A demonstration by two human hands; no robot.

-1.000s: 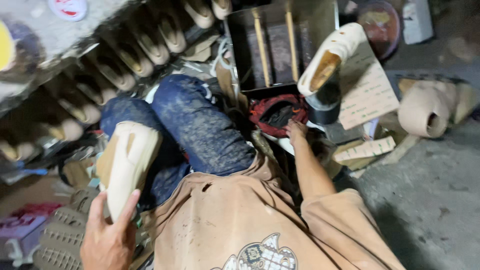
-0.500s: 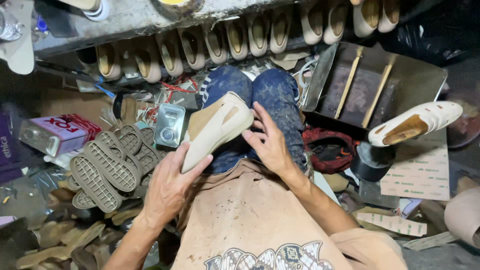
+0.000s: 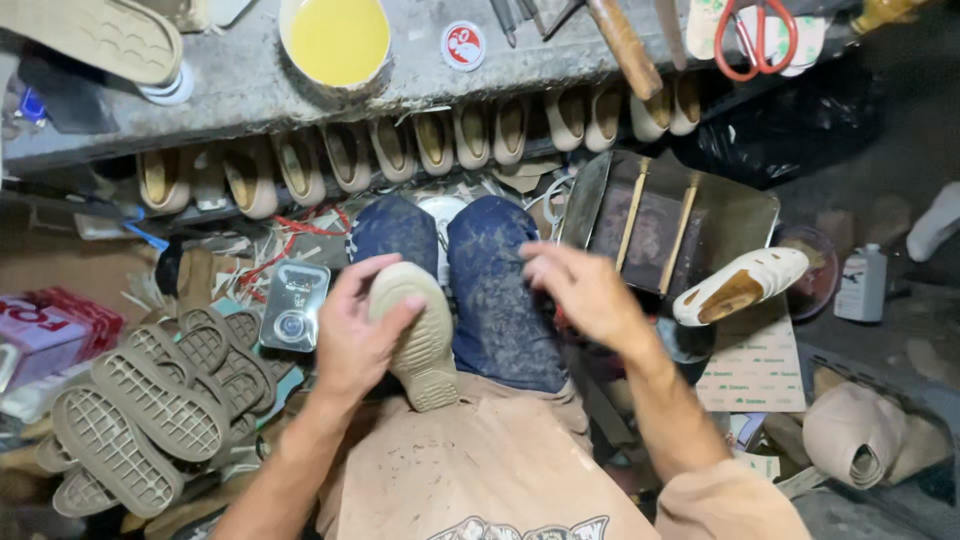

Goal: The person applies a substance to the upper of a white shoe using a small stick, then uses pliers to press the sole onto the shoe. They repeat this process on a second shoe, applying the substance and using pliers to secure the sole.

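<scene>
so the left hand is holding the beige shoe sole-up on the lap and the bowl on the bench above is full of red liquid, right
Not quite. In the head view the round bowl on the grey bench holds yellow liquid, not red. The rest stands: the left hand holds the beige shoe sole-up on the lap.

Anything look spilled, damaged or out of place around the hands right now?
Nothing spilled: the yellow bowl sits level on the bench. The left hand holds a shoe sole-up on the lap; the right hand hovers empty. Scraps litter the floor.
</scene>
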